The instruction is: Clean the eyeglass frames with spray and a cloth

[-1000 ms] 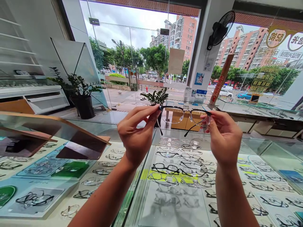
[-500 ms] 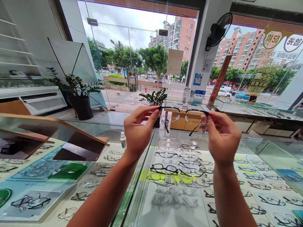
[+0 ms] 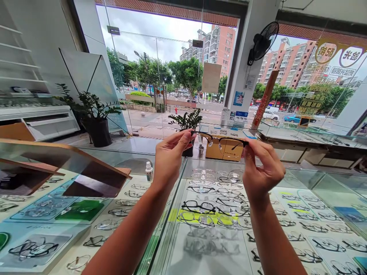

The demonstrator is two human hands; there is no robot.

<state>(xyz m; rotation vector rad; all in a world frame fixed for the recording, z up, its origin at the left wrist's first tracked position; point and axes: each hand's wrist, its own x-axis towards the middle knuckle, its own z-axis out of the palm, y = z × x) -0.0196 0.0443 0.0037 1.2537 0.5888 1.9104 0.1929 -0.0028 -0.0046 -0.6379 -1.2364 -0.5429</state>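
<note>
A pair of glasses [image 3: 215, 138] with a dark upper rim and clear lower edges is held up in the air above a glass display case [image 3: 183, 179]. My left hand [image 3: 172, 154] pinches its left corner between thumb and fingers. At the right corner, my right hand [image 3: 262, 166] grips it the same way. The frame is turned at an angle, and one temple shows behind the right lens. Beneath my hands, rows of glasses [image 3: 198, 206] lie in the case.
A small white bottle [image 3: 149, 172] stands left of my left forearm. A wooden-edged stand [image 3: 97, 172] is at the left. Beyond the case are a potted plant [image 3: 186, 120] and a tan box [image 3: 219, 149]. More display cases [image 3: 329, 194] extend to the right.
The glasses have turned, with the right side lower and the lenses seen more obliquely. My right hand has moved slightly left and down; my left hand has shifted slightly right.
</note>
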